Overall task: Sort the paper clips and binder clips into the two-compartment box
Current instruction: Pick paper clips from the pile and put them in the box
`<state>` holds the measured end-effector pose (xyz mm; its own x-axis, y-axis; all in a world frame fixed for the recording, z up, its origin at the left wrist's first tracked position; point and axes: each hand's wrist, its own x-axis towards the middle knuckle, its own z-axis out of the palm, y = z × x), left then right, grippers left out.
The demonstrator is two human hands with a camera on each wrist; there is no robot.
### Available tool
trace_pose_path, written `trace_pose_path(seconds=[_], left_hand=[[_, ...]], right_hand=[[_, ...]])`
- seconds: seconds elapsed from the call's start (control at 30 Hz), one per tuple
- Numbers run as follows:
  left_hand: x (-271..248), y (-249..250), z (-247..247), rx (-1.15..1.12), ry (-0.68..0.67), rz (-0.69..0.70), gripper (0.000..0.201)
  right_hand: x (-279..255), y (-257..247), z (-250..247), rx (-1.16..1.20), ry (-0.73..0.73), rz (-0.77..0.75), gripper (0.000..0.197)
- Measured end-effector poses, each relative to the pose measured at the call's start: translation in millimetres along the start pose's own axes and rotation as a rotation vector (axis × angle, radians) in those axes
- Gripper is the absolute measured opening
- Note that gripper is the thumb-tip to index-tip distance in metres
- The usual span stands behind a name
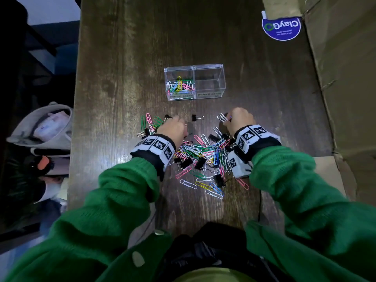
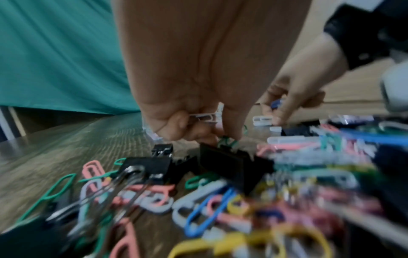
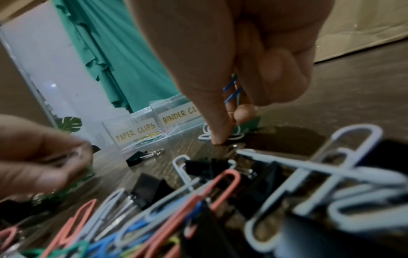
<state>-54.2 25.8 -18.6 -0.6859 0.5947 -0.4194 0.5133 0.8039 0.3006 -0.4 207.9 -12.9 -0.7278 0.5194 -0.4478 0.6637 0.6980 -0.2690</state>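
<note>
Gathering step: both hands, left hand (image 1: pixel 173 128) and right hand (image 1: pixel 241 118), pinch paper clips (image 1: pixel 203 151) near the box (image 1: pixel 194 82); next, carry them to its left compartment.

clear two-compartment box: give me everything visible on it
The two-compartment box is clear, hard-looking plastic, open-topped and upright on the dark wood table, beyond the loose clip pile and untouched by either hand. A central wall splits it. The left compartment, labelled PAPER CLIPS, holds a small heap of colored paper clips. The right one, whose label is partly hidden in the right wrist view and reads BINDER CL, looks empty.
</note>
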Motion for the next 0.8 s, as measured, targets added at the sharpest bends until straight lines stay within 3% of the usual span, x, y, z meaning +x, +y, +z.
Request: trace_pose_path(seconds=[0.1,0.23,0.43,0.5,0.67,0.8], left_hand=[[7,10,-21,-0.168,0.122,-0.004,0.018],[42,6,-65,-0.155,0.394,-0.048,0.018],[75,-10,-82,-0.063,0.245,-0.087,0.034],[71,-17,-78,-0.088,0.267,-0.077,0.034],[27,-36,-60,-0.171,0.475,-0.056,0.025],[-13,-53,-29,-0.13,0.335,-0.135,0.02]], right_hand=[[-1,2,0,-0.026,-0.029,-0.03,0.027],[-2,2,-2,-0.008,-0.07,-0.034,0.018],[-4,-23,-24,0.177,0.052,-0.144,0.013],[-1,-43,-35,0.212,0.105,-0.225,0.015],[19,-101,-45,0.186,0.126,-0.411,0.019],[25,-125,-41,0.11,0.08,-0.472,0.028]])
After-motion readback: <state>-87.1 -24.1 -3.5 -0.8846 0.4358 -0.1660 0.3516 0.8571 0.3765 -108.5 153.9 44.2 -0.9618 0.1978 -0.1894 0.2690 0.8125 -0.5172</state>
